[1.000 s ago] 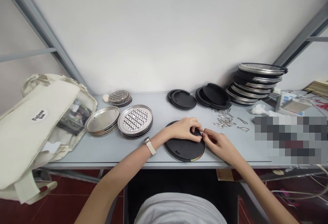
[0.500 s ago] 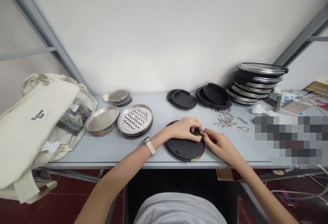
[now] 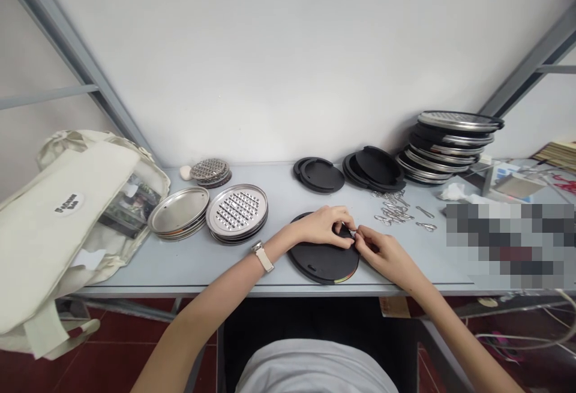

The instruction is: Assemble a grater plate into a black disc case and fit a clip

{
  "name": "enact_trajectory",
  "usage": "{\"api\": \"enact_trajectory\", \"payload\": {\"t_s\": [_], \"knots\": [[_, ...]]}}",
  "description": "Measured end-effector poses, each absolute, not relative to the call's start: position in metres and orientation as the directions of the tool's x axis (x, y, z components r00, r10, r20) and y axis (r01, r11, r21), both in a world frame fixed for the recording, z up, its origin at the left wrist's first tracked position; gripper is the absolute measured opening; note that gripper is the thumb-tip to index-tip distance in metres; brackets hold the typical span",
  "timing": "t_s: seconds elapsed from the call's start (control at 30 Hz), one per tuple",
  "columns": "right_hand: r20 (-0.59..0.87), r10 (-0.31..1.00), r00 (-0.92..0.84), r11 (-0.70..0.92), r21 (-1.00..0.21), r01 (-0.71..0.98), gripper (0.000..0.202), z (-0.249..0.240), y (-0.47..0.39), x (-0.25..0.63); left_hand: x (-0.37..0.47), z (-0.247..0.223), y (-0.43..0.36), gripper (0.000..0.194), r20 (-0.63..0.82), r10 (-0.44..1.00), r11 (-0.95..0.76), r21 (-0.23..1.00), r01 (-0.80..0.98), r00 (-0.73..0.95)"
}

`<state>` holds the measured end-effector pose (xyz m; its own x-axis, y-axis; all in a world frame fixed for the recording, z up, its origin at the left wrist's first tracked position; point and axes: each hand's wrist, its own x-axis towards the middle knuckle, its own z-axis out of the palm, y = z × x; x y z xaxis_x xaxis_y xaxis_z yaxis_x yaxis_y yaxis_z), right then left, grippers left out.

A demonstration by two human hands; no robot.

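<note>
A black round plate (image 3: 330, 264) lies flat near the front edge of the table, with a slot in it and a coloured strip on its front right rim. My left hand (image 3: 330, 225) rests over its back part, thumb and fingers curled on the plate's edge. Close beside it, at the right rim, my right hand (image 3: 375, 249) is closed in a pinch. A small light glint shows between the fingertips; the pinched piece is too small and covered to name. Just beyond lie several bent metal wire clips (image 3: 396, 212).
Stacked steel grater discs (image 3: 237, 210) and plain steel discs (image 3: 179, 210) stand left, smaller grater discs (image 3: 210, 169) behind. More black plates (image 3: 321, 175) and black rings (image 3: 378, 168) lie at the back. A tall grater stack (image 3: 450, 147) stands right; a cream bag (image 3: 67, 201) lies far left.
Both hands stay at the plate's right rim. The right fingertips have shifted slightly, and a light glint now shows between them. The rest of the table looks unchanged.
</note>
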<state>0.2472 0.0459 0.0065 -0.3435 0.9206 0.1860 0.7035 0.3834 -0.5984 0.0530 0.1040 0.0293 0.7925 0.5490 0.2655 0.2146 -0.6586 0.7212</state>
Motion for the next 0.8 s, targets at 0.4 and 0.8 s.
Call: {"api": "enact_trajectory", "payload": {"t_s": [0.4,0.8], "knots": [[0.186,0.922,-0.341,0.381,-0.603,0.701,0.027,0.0070,0.0448,0.2464,0.0528,0.0281,0.1045,0.018,0.317,0.526,-0.657,0.740,0.141,0.789],[0.193,0.921,-0.339,0.383,-0.611,0.693,0.027,0.0084,0.0445,0.2462,0.0530,0.0327,0.1009,0.017,0.235,0.575,-0.604,0.768,0.212,0.784]]}}
